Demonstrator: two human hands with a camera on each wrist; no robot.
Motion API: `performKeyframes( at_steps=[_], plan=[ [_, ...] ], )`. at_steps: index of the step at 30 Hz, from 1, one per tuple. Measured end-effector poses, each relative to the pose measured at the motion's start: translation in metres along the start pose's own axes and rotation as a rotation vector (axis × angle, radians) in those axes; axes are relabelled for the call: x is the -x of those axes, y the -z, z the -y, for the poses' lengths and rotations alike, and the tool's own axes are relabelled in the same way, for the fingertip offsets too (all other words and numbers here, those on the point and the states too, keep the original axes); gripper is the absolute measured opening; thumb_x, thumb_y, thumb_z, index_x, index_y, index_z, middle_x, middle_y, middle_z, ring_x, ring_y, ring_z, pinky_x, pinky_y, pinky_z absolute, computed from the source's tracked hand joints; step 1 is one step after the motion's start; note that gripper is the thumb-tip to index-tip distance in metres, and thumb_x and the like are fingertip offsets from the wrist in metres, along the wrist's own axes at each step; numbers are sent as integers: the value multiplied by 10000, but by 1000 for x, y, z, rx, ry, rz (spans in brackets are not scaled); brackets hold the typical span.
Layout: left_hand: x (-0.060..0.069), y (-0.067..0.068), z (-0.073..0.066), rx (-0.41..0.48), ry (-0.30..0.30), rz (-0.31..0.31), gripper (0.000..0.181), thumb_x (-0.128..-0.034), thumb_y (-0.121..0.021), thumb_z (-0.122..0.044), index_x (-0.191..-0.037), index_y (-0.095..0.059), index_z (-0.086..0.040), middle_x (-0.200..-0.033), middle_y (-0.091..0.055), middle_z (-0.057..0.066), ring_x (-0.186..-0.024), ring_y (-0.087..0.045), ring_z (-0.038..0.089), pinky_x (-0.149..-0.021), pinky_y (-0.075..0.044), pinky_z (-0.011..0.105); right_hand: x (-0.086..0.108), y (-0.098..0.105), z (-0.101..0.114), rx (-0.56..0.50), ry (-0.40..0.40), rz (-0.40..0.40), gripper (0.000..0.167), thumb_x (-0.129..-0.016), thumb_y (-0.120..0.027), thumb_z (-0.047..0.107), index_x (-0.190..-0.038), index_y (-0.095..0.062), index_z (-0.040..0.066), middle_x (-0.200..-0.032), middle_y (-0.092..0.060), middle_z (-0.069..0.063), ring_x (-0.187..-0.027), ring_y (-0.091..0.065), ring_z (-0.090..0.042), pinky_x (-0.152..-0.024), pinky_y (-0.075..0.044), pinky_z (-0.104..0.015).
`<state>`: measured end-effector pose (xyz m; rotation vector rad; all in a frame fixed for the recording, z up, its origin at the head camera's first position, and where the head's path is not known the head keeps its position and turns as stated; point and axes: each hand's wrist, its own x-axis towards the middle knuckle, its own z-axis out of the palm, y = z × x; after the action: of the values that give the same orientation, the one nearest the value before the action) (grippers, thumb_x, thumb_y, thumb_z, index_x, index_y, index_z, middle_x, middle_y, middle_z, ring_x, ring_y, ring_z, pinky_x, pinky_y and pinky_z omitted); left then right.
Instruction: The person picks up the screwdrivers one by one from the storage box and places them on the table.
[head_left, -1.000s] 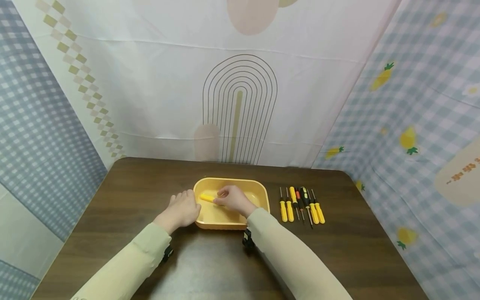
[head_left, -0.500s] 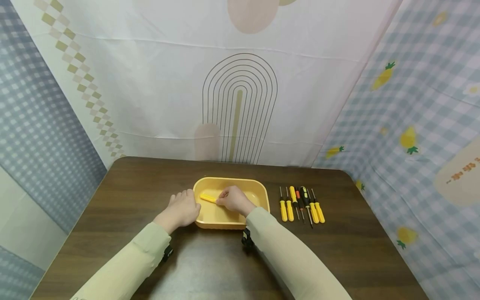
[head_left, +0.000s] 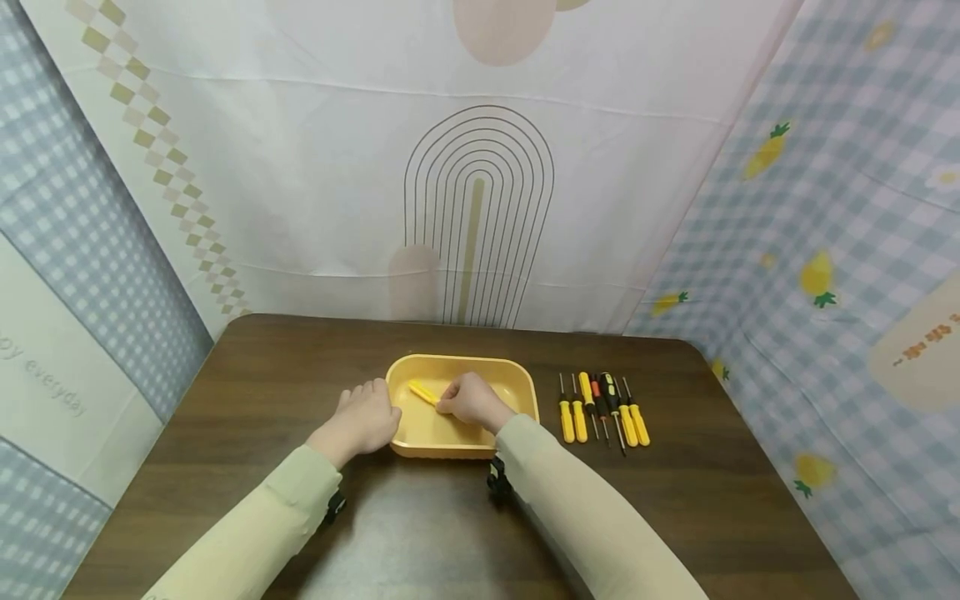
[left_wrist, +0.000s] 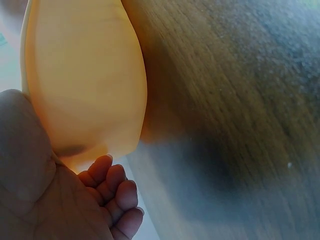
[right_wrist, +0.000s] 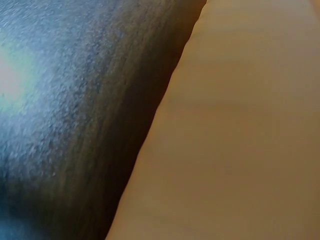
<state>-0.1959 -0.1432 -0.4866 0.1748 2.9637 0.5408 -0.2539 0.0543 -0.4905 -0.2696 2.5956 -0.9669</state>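
Observation:
A shallow yellow plastic basin [head_left: 517, 379] sits on the dark wooden table. My left hand [head_left: 366, 417] holds its left end; in the left wrist view the thumb lies at the rim and curled fingers [left_wrist: 126, 195] touch the outer wall. Inside the basin, my right hand [head_left: 472, 400] pinches a screwdriver [head_left: 423, 392] whose yellow handle points to the far left. Its other end is hidden by the fingers. In the right wrist view only the basin's outer wall [right_wrist: 230, 125] and the tabletop show, not the hand.
Several screwdrivers [head_left: 577, 421] lie in a row right of the basin, most with yellow handles; a black-handled one [head_left: 609, 392] and a red-and-black one are among them. The wooden table [head_left: 300, 350] backs onto a white printed cloth [head_left: 322, 192], with checked cloths at the sides.
The screwdriver in my right hand has shifted slightly right and swung, its handle end now pointing more toward the far side. The left hand and basin have stayed put.

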Motion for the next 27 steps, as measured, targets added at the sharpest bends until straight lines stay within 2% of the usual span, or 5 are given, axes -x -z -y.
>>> performKeyframes(
  at_steps=[4,9,18,24,27],
  plan=[
    [1,1,-1,9,-2,0,401,-938,-472,-281,-1133,-467,69,-988,-515,166,-952,-492,332,-812,-338,480,3,2,-1,-11,-19,13,105,-832,-761,180,-778,-698,115,-712,-627,-31,-517,-477,-126,-445,-381,-268],
    [2,2,-1,11,1,-3,378,-933,-474,-273,-1103,-473,65,-961,-511,157,-933,-494,328,-803,-338,477,8,5,-3,10,1,27,110,-829,-762,180,-787,-689,108,-702,-623,-33,-501,-472,-127,-439,-380,-269],
    [2,2,0,15,0,2,385,-929,-474,-271,-1109,-469,70,-954,-510,152,-913,-490,318,-793,-335,473,11,13,-13,38,10,47,119,-816,-765,229,-777,-711,130,-713,-656,-26,-523,-511,-125,-479,-413,-272],
    [2,3,-1,12,-2,-7,391,-929,-474,-274,-1112,-472,72,-963,-515,157,-931,-495,326,-799,-339,478,17,31,-21,-13,72,63,107,-826,-728,219,-814,-748,114,-762,-682,-5,-543,-497,-118,-497,-405,-262],
    [3,3,-1,16,-5,-8,385,-929,-475,-272,-1108,-473,69,-961,-514,155,-930,-495,326,-796,-338,476,22,45,-24,-65,92,58,162,-851,-703,229,-845,-750,74,-779,-679,-19,-588,-507,-131,-542,-419,-268]
  ],
)
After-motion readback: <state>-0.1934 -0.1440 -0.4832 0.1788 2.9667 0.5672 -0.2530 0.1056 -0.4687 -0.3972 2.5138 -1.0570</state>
